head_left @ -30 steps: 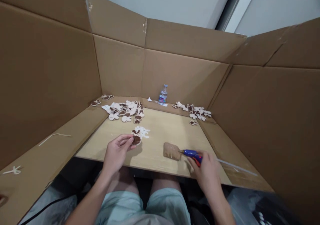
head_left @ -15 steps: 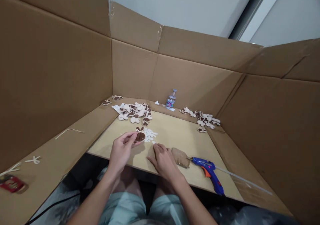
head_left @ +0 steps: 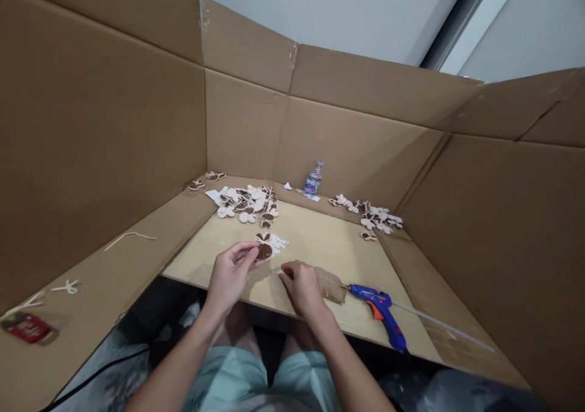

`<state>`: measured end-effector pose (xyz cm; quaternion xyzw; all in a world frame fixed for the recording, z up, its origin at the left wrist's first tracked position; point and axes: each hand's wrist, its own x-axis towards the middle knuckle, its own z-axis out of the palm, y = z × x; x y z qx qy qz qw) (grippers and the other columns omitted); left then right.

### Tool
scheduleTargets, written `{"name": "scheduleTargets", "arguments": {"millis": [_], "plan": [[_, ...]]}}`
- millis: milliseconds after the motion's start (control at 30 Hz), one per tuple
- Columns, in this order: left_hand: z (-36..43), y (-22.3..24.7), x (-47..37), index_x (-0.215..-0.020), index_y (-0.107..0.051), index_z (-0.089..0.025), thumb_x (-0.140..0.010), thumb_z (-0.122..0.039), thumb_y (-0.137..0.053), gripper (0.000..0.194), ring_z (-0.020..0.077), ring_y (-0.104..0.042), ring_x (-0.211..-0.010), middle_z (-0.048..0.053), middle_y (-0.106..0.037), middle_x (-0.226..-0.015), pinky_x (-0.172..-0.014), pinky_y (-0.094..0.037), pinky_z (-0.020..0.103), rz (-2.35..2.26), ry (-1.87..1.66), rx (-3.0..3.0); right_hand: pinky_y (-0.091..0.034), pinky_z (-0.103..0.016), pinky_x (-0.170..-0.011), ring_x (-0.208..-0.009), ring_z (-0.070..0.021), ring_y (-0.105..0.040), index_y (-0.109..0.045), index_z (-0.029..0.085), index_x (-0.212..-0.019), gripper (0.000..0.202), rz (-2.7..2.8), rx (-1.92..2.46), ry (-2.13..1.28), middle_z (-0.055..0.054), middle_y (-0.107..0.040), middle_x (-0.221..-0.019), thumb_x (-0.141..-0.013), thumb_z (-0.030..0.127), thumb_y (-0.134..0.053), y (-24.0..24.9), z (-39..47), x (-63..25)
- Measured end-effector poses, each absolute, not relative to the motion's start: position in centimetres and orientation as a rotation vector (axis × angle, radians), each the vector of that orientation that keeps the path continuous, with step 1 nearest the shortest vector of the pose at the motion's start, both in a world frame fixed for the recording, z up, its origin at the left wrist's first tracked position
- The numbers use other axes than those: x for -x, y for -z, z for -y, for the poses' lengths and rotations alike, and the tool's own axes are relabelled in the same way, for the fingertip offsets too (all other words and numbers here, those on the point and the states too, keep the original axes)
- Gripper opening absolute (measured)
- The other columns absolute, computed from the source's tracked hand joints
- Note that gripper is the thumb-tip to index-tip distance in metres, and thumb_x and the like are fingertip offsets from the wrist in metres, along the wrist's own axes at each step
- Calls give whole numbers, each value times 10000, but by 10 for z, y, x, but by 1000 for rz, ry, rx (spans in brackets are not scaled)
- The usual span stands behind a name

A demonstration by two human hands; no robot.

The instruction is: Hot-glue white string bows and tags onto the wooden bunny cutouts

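Now left hand pinches brown cutout.

Left hand pinching a small brown cutout on the wooden board. Right hand resting just beside, fingertips on a tiny white bit. Blue glue gun lying near (nozzle on a brown pad).

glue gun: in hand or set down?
Set down. The glue gun lies on its side on the board, apart from the right hand, nozzle against a burlap pad.
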<state>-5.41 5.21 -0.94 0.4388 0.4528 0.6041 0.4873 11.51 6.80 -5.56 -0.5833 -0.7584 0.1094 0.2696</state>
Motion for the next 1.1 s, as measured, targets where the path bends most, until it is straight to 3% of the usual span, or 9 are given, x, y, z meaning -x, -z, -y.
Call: {"name": "scheduleTargets", "arguments": {"millis": [167, 333, 467, 600, 800, 933, 1100], "plan": [[-52, 10, 55, -910, -691, -131, -729, -373, -718, 303, 221, -705, -853, 78, -735, -925, -795, -580, 327, -1086, -1474, -1079, -371, -252, -608, -620, -187, -628, -644, 164, -576, 220, 2006, 1614, -346, -102, -706, -658, -712, 22, -546, 54, -77, -107], [-53, 14, 56, -915, -676, -138, -746, -353, -707, 276, 224, -697, -897, 76, -731, -930, -821, -572, 336, -1041, -1476, -1108, -401, -269, -650, -678, -206, -641, -688, 153, -734, 221, 1817, 1581, -402, -109, -710, -728, -661, 25, -523, 57, -77, -109], [-53, 17, 55, -939, -661, -142, -750, -331, -701, 271, 219, -695, -910, 82, -727, -963, -834, -564, 337, -1042, -1454, -1129, -465, -294, -668, -679, -208, -651, -681, 149, -844, 249, 1581, 1479, -547, -82, -705, -728, -642, 80, -552, 55, -76, -115], [-53, 17, 52, -925, -659, -144, -721, -305, -715, 266, 223, -696, -901, 86, -728, -961, -824, -562, 336, -1061, -1424, -1141, -523, -290, -632, -679, -184, -667, -627, 154, -841, 198, 1333, 1294, -794, -74, -707, -769, -649, 202, -634, 52, -72, -118], [-49, 13, 45, -911, -650, -136, -688, -317, -736, 300, 232, -695, -896, 99, -728, -952, -830, -547, 340, -1078, -1390, -1153, -535, -291, -591, -594, -155, -643, -612, 164, -767, 291, 1118, 1072, -1029, -34, -686, -673, -587, 320, -780, 44, -57, -119], [-46, 12, 42, -875, -640, -147, -698, -300, -734, 252, 223, -692, -891, 82, -727, -921, -829, -537, 327, -1085, -1411, -1193, -549, -300, -661, -698, -171, -671, -636, 167, -759, 269, 1094, 998, -1022, -48, -711, -747, -622, 327, -803, 32, -44, -121], [-40, 10, 37, -827, -671, -169, -767, -278, -678, 124, 206, -690, -841, 57, -729, -866, -792, -539, 298, -1116, -1421, -1346, -552, -332, -781, -841, -193, -685, -665, 182, -827, 101, 1265, 913, -773, -65, -724, -854, -788, 268, -699, 23, -29, -123]]}}
